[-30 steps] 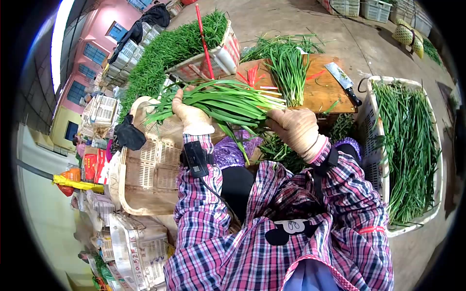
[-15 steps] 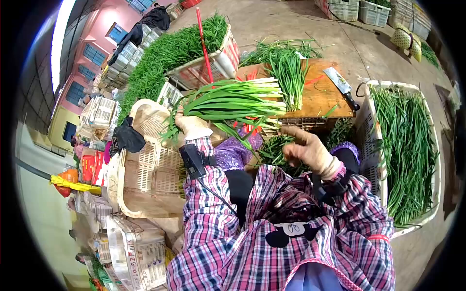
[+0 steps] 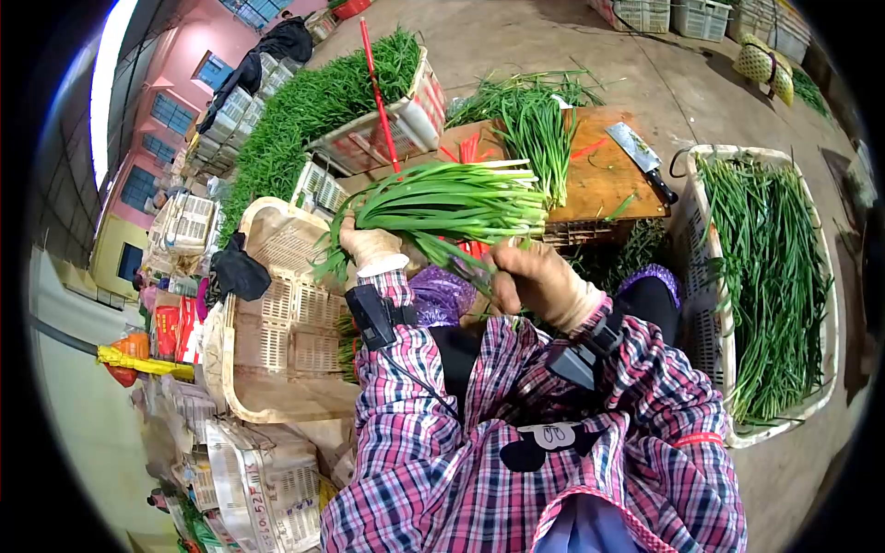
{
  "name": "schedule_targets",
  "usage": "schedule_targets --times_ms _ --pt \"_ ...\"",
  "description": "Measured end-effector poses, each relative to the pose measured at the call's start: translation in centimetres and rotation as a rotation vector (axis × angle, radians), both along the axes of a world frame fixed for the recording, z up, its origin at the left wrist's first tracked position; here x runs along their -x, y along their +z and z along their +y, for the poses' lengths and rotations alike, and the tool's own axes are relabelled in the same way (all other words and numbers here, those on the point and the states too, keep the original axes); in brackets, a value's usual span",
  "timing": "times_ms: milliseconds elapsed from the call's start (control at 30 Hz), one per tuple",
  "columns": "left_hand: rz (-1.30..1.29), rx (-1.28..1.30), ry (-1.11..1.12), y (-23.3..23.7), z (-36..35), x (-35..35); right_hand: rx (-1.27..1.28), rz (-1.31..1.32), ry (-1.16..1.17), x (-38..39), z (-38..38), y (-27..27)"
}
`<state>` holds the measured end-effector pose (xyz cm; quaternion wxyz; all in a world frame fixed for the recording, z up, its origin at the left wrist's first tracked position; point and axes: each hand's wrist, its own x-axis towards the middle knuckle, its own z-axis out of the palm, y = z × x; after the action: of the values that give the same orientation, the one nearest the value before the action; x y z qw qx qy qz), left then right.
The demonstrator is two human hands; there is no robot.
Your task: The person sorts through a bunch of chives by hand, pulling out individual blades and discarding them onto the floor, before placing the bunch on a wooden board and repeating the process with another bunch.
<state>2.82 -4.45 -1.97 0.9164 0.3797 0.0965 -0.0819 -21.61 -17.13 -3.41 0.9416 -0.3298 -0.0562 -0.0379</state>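
Observation:
My gloved left hand (image 3: 371, 245) is closed round the leafy end of a large bunch of green stalks (image 3: 442, 205), whose pale ends point right. Below those pale ends, my gloved right hand (image 3: 539, 279) pinches a few loose green leaves hanging from the bunch. Another pile of stalks (image 3: 544, 147) lies on the wooden board (image 3: 599, 189) beyond. A cleaver (image 3: 639, 152) with a black handle rests on the board's right part. Red ties (image 3: 470, 147) lie near the board's left side, partly behind the bunch.
A white crate of greens (image 3: 770, 276) stands at the right. An open beige crate (image 3: 293, 323) is at the left. Behind it are a crate heaped with greens (image 3: 341, 111) and an upright red stick (image 3: 378, 97). Stacked crates (image 3: 267, 479) stand lower left.
My right hand has moved left to the bunch and closed on the hanging leaves; before, its fingers were apart. My left hand keeps its hold on the bunch.

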Motion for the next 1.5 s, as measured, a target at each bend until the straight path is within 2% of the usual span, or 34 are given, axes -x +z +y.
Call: schedule_targets --times_ms 33,67,133,167,200,267,333,367,400,500,533,567,600,667,700,733,800,867,933,967,1000,1067,1133,1167,1200,1267,1300,1333,1400,1467,1500 --pt "-0.103 -0.012 -0.024 -0.7 0.5 -0.5 0.118 -0.002 0.029 1.4 -0.2 1.3" --pt "-0.033 -0.056 0.024 -1.2 0.8 -1.3 0.14 0.055 0.07 2.2 -0.6 0.7" --pt "-0.081 -0.01 -0.099 -1.0 1.4 -1.6 0.298 -0.036 0.099 4.2 -2.0 0.0" --pt "-0.055 -0.085 -0.071 -0.6 1.8 -1.2 0.342 0.018 0.154 5.3 -3.0 -0.1" --pt "-0.102 0.053 -0.114 -1.3 2.3 -2.2 0.385 0.071 0.212 6.3 -4.0 -0.2" --pt "-0.033 -0.003 -0.075 -0.9 3.0 -2.7 0.593 0.259 0.254 7.5 -5.7 -0.9" --pt "0.008 0.003 -0.063 -0.6 3.5 -3.2 1.264 0.376 0.165 7.8 -6.0 0.1" --pt "-0.031 -0.006 -0.077 -0.9 3.8 -3.6 1.733 0.225 -0.002 7.7 -6.3 -0.5" --pt "-0.071 -0.014 -0.092 -1.2 4.0 -3.9 1.749 0.305 -0.029 7.4 -5.9 0.1" --pt "-0.147 -0.028 -0.085 -1.9 4.2 -4.4 0.877 0.262 -0.183 5.5 -4.1 -0.8" --pt "-0.183 -0.036 -0.071 -1.7 4.1 -4.2 0.627 0.365 -0.147 4.8 -3.4 1.0" --pt "-0.212 -0.045 -0.113 -1.7 4.1 -3.9 0.508 0.362 -0.179 3.7 -2.8 1.4" --pt "-0.134 -0.049 -0.048 -1.0 3.5 -3.2 0.389 0.359 -0.212 2.6 -2.4 1.6" --pt "-0.05 -0.02 -0.12 1.9 2.5 0.4 0.28 0.408 -0.249 -0.1 -2.3 0.0" --pt "-0.05 -0.003 -0.124 1.2 2.8 0.0 0.234 0.427 -0.216 -1.3 -2.3 -0.3" --pt "-0.163 -0.043 -0.194 0.8 2.8 -0.1 0.089 0.322 -0.209 -2.1 -2.1 -0.9" --pt "-0.058 0.005 -0.075 1.4 2.1 0.8 -0.043 0.302 -0.132 -3.3 -1.8 -1.5" --pt "-0.153 -0.04 -0.105 1.0 2.3 0.6 -0.063 0.223 -0.136 -3.5 -1.6 -2.2" --pt "-0.017 -0.113 -0.146 1.6 2.5 0.4 -0.031 0.041 -0.109 -2.4 -1.4 -2.0" --pt "-0.011 -0.165 -0.143 1.5 2.7 -0.2 -0.07 0.073 -0.041 -0.9 -1.4 -1.4" --pt "-0.119 -0.127 -0.145 0.8 3.0 -0.7 -0.071 0.037 0.028 0.5 -1.8 -1.2" --pt "-0.139 -0.067 -0.171 0.0 4.0 -3.6 0.186 -0.074 0.083 2.6 -3.6 -2.9" --pt "-0.136 -0.038 -0.158 0.8 4.1 -3.2 0.419 0.165 0.108 5.4 -5.8 -2.9" --pt "-0.078 -0.028 -0.099 1.1 4.2 -3.3 0.562 0.338 0.111 6.2 -6.4 -2.7" --pt "-0.021 -0.016 -0.04 1.1 4.4 -3.4 0.865 0.503 0.171 6.4 -7.1 -2.5" --pt "-0.07 -0.027 -0.068 0.7 4.9 -3.5 1.816 0.267 0.0 6.6 -7.4 -2.7" --pt "-0.095 0.009 -0.066 0.5 4.8 -3.4 1.824 0.33 0.002 6.4 -7.0 -2.1" --pt "-0.119 0.047 -0.065 0.4 4.5 -3.4 1.692 0.308 -0.089 5.9 -6.1 -2.3" --pt "-0.092 0.045 -0.032 0.4 3.8 -2.7 1.157 0.244 -0.149 4.6 -4.2 -1.3" --pt "-0.072 0.0 -0.026 0.8 3.0 -1.0 0.64 0.286 -0.144 2.3 -2.2 -1.0" --pt "-0.146 -0.06 -0.094 0.7 2.9 0.0 0.43 0.268 -0.15 1.0 -1.4 -0.7"
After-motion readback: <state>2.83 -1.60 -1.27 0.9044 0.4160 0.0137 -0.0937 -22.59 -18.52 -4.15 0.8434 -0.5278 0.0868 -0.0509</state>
